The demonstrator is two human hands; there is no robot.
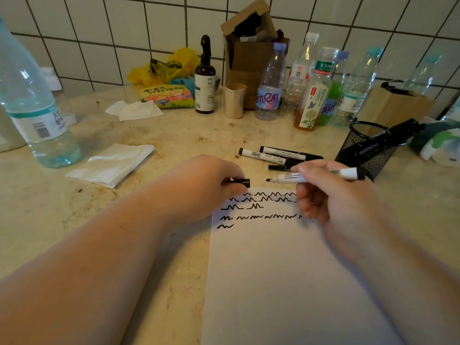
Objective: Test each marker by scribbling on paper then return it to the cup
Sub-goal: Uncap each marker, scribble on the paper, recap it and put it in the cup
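In the middle of the frame the right hand [331, 195] pinches an uncapped marker [316, 176] between thumb and fingers. The marker lies nearly level, its black tip pointing left and hanging just above the top edge of the paper [286, 282]. Across from it the left hand [199, 185] is curled around the black cap [240, 183], whose open end faces the marker tip with a small gap between them.

The paper fills the lower middle and lower right of the frame, lying on the counter [174, 135]. Its upper part carries 5 rows of black scribbles [258, 207]; the rest of the sheet is blank.

Just above the hands, 3 capped markers [278, 156] lie side by side on the counter. To their right, at the middle right of the frame, stands the black mesh cup [366, 148], with 1 black marker [388, 138] leaning out of it toward the upper right.

A folded white tissue [112, 164] lies left of center, and a large clear water bottle [32, 105] stands at the far left. Along the tiled wall [124, 28] at the top are a dark pump bottle [205, 80], a beige tumbler [234, 100], a brown cardboard box [249, 46] and a cluster of plastic drink bottles [313, 88].
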